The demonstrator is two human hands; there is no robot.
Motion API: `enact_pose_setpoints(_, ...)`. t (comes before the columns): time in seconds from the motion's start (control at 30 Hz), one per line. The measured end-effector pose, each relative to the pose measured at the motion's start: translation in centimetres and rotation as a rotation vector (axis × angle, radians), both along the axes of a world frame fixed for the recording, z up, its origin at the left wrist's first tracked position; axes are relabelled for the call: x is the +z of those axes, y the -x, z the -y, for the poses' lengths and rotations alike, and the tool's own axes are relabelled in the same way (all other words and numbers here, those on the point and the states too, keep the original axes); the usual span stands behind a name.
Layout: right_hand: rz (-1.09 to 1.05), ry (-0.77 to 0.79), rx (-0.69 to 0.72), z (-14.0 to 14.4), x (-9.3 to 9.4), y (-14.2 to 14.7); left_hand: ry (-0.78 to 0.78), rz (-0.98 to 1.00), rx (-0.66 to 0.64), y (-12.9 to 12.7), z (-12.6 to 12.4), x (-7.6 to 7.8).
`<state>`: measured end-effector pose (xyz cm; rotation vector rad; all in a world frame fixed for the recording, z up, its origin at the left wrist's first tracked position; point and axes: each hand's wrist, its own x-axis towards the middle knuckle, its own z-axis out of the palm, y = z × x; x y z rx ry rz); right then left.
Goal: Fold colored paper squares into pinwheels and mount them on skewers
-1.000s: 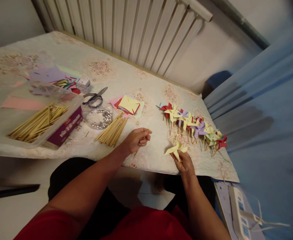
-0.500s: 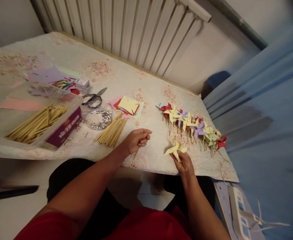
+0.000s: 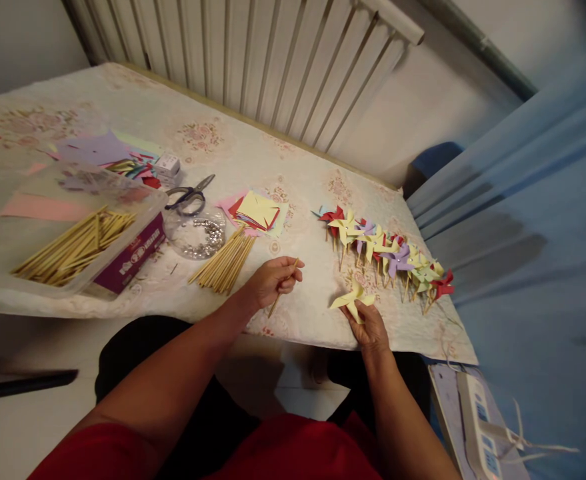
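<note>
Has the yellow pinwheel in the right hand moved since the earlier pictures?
No, the yellow pinwheel in the right hand shows no visible shift against the floral tablecloth.

A: Surface?
B: Counter [image 3: 253,160], floral cloth [image 3: 203,135] over it.
A: Left end?
B: Clear plastic tub [image 3: 140,248], paper offcuts [image 3: 93,148], small white box [image 3: 167,164], scissors [image 3: 205,182], round clear dish [image 3: 185,235].
A: Middle?
B: Thin sticks [image 3: 225,263], fanned; coloured paper squares [image 3: 257,208] just past their tips, yellow on top.
A: Right?
B: Paper pinwheels [image 3: 374,245] on sticks, slanting row, crowded together.
</note>
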<state>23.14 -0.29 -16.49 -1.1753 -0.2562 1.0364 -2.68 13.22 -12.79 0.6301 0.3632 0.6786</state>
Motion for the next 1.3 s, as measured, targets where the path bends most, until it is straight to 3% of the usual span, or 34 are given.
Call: enact_pose_setpoints(1.3, 0.011, -0.014, 0.005, 0.08, -0.23, -0.10, -0.050, -0.133, 0.089, -0.19, 0.24, 0.01)
